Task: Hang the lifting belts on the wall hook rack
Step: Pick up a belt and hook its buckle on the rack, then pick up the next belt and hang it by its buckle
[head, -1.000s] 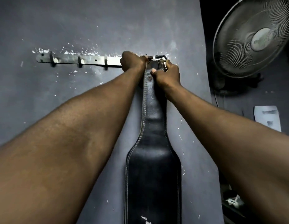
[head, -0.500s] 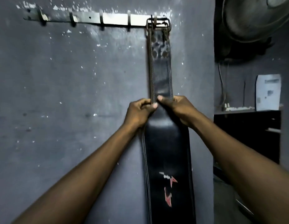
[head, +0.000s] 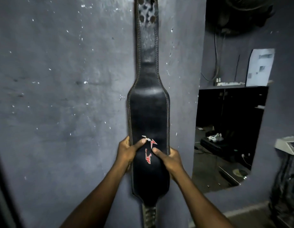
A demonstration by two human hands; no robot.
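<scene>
Gripping the wide padded part of the black lifting belt (head: 148,116) from either side, the left hand (head: 128,151) and right hand (head: 169,157) close on its edges, thumbs across the front. Between the thumbs sits a red-and-white logo (head: 148,149), too worn to read. Hanging flat against the grey wall (head: 60,96), the belt has its top cut off by the frame, and print on the far-right paper sheet (head: 259,67) is blurred.

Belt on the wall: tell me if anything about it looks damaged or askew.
The belt hangs roughly straight down the wall. Its red and white logo is flaking into fragments, and the narrow strap near the holes looks scuffed grey. The left hand and right hand grip its edges.
</scene>
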